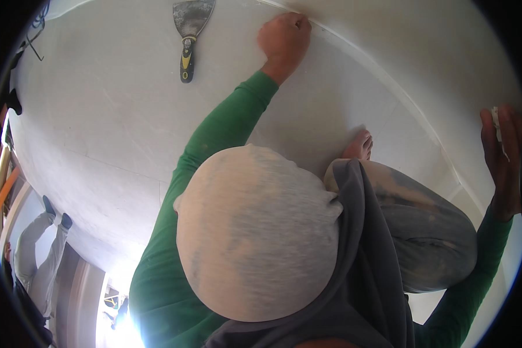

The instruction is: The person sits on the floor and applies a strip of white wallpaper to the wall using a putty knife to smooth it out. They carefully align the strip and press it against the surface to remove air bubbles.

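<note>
My left hand point(285, 40) is closed in a fist at the far side, against the pale floor beside a light seam. Whatever it may hold is hidden. To its left lies a putty knife point(187, 43), its wide grey blade pointing away and its black-and-yellow handle toward me. At the far right edge, my right hand point(504, 153) is raised near the pale wall, fingers long. A thin, crumpled white strip point(496, 123) sits between those fingers; its kind is unclear.
A bent knee in dusty cloth point(258, 232) fills the middle, with a bare foot point(361, 145) beyond it. The seam point(388, 81) curves along the wall's base. At left stand another person's legs in pale trousers point(37, 249), near wooden boards point(4, 194). A dark wire point(33, 43) lies at the upper left.
</note>
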